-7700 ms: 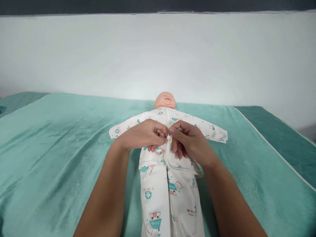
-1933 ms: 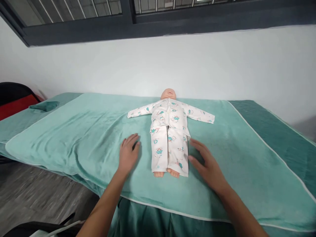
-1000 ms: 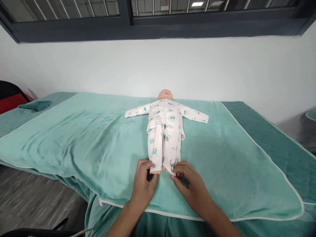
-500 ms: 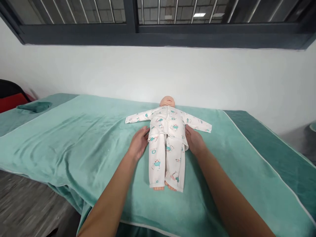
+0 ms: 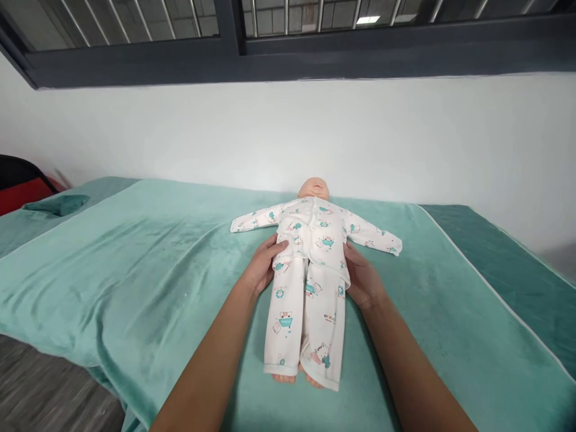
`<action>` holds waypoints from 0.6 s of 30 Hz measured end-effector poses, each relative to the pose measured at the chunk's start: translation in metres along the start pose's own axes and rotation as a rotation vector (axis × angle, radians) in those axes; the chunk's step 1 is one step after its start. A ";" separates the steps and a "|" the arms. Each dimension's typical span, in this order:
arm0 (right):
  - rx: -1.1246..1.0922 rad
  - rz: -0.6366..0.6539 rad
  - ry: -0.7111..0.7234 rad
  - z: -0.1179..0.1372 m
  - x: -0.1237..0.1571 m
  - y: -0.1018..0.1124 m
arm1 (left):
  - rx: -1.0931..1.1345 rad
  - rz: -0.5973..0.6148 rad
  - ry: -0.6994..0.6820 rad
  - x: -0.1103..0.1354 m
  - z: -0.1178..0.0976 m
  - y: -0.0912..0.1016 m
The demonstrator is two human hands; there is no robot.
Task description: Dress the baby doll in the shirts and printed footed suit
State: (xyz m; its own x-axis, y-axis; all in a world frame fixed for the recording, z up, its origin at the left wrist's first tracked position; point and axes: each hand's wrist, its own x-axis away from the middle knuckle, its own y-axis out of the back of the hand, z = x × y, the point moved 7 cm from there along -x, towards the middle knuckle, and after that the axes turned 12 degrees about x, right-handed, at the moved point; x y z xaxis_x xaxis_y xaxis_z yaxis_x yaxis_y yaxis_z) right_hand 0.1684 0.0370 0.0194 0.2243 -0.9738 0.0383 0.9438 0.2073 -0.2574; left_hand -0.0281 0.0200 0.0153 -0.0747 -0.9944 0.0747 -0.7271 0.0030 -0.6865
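One doll, left hand holding its side, thumb over shirt; right hand touching other side, grip unclear

Bedroom-like room, teal-blanketed bed, white wall, barred window

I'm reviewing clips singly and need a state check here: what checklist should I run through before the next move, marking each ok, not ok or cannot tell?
1. Left hand touching the doll's pajama top: ok.
2. Right hand against the opposite side: ok.
3. Firm grip from underneath: cannot tell; that area is hidden.
4. The doll lying face up: ok.
5. Toes covered by the pajama trousers: not ok, they poke out.
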 end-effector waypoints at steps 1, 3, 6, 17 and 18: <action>0.000 -0.005 -0.005 0.000 0.001 0.001 | -0.005 -0.012 -0.003 0.001 0.001 0.000; 0.016 0.007 -0.014 0.000 0.002 0.001 | -0.017 -0.085 -0.046 0.006 0.001 0.006; 0.007 0.019 -0.019 -0.001 -0.001 0.005 | -0.064 -0.182 -0.209 0.020 -0.006 0.019; -0.245 -0.275 0.064 0.037 -0.013 0.121 | -0.784 -0.180 -0.592 0.067 -0.019 0.013; -0.252 -0.297 0.062 0.036 -0.005 0.128 | -0.837 -0.206 -0.607 0.068 -0.019 0.012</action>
State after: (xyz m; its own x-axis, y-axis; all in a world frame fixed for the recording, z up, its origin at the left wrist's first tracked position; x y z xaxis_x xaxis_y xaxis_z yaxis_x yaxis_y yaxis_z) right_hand 0.2965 0.0717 0.0214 -0.0719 -0.9933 0.0900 0.8746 -0.1062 -0.4731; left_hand -0.0553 -0.0455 0.0256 0.2894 -0.8695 -0.4003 -0.9434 -0.3298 0.0343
